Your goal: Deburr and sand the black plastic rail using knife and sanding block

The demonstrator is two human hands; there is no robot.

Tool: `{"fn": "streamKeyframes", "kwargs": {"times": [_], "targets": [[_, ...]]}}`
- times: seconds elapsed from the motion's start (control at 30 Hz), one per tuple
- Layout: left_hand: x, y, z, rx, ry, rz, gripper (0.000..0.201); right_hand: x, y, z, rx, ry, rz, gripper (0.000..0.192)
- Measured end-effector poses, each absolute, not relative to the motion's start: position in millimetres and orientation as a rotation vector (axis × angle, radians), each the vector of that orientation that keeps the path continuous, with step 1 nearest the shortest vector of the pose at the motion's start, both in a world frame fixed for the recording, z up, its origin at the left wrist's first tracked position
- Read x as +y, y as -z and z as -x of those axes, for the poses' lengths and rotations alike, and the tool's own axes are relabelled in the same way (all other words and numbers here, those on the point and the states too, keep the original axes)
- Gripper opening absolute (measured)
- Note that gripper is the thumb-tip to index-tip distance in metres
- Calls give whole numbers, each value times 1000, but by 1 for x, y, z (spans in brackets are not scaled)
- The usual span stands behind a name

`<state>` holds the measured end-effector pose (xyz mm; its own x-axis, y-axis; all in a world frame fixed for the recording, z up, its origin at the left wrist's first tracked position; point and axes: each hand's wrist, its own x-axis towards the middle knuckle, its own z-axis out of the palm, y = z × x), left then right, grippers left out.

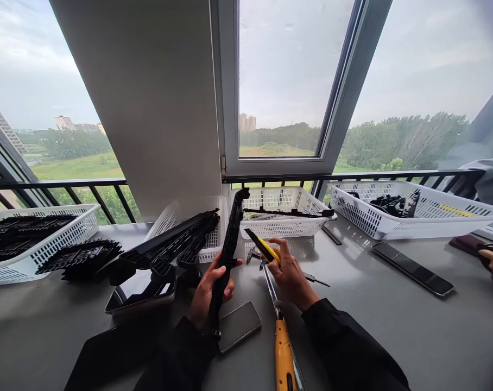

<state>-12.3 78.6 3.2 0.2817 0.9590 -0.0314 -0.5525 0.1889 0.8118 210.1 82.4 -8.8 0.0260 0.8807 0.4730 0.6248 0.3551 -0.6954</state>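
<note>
In the middle of the frame, a long black strip [231, 234] is held by the left hand [208, 296], which is wrapped around its lower part, and the strip is slanted from the bottom up and a bit right. A yellow knife [267, 248] is gripped by the curled right hand [290, 274], just to the right of the strip, and its tip is pointed up and left, with a small gap left between them.
</note>
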Motion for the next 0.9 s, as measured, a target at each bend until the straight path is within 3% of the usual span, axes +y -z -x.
{"fn": "streamKeyframes", "kwargs": {"times": [0.1,0.3,0.53,0.73,0.9], "targets": [[79,-3,12,618,-1175,-783,65,83,11,-207,-1788,-392,1343,52],[79,-4,10,591,-1173,-769,75,81,10,-209,-1950,-455,1397,25],[79,-5,12,582,-1164,-766,77,80,16,-209,-1932,-493,1415,23],[79,-3,13,580,-1166,-766,77,85,22,-214,-1793,-505,1392,42],[78,-5,13,591,-1166,-757,75,92,30,-222,-1697,-522,1381,46]]}}
